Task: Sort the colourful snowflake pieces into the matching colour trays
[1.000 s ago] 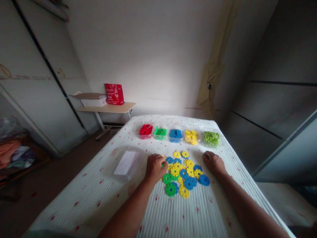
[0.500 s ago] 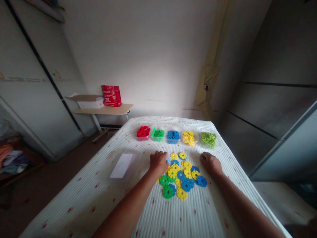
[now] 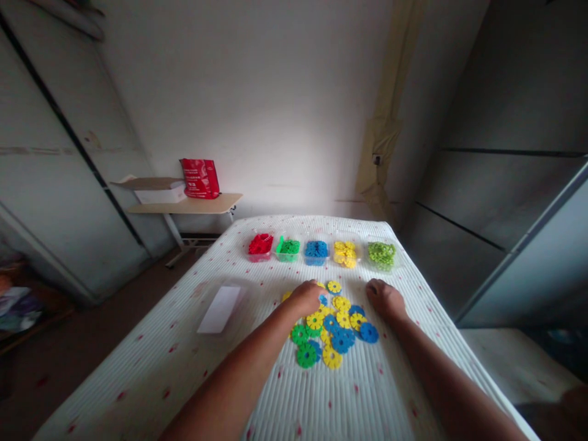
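Note:
Loose notched plastic discs lie in a pile on the table, among them a green disc (image 3: pixel 306 355), a yellow disc (image 3: pixel 331 357) and a blue disc (image 3: pixel 368 332). Over the pile's far left side is my left hand (image 3: pixel 309 297), its fingers closed at a light blue disc (image 3: pixel 323 300) that is partly hidden by them. My right hand (image 3: pixel 386 300) rests on the cloth to the right of the pile, fingers curled; whatever may be inside is hidden. A yellow disc (image 3: pixel 286 296) shows just left of my left hand.
Beyond the pile stands a row of clear boxes with red pieces (image 3: pixel 261 244), green pieces (image 3: pixel 288 248), blue pieces (image 3: pixel 316 251), yellow pieces (image 3: pixel 345 253) and light green pieces (image 3: pixel 381 254). A clear tray or lid with a white paper (image 3: pixel 220 309) lies left.
My left hand has moved right, further over the pile, uncovering a yellow disc to its left. My right hand stays where it was on the cloth. The view has shifted slightly.

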{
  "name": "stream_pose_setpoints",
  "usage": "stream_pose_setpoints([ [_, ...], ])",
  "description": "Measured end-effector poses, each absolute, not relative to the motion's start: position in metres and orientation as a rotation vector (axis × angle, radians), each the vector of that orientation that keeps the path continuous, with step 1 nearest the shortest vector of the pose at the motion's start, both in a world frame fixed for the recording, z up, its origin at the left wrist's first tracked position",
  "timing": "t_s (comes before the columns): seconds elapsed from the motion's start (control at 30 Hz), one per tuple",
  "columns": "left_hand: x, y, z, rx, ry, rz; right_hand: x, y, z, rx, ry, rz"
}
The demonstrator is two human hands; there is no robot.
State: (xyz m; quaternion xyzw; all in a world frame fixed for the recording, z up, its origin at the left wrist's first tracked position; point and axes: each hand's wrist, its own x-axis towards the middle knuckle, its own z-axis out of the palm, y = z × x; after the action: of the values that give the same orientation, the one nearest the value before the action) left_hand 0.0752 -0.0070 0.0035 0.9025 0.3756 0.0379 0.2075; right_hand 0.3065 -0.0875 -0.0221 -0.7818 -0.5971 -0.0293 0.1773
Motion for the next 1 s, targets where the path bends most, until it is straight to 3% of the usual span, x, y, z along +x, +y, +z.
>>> stream_pose_setpoints([
  [0.67, 0.073, -0.001, 0.008, 2.542, 0.917, 0.035, 0.307, -0.088, -0.022, -2.215, -1.706, -0.09],
  [1.0, 0.062, 0.004, 0.007, 2.458, 1.028, 0.238, 0.31, -0.087, -0.025, -2.183, -1.714, -0.076],
])
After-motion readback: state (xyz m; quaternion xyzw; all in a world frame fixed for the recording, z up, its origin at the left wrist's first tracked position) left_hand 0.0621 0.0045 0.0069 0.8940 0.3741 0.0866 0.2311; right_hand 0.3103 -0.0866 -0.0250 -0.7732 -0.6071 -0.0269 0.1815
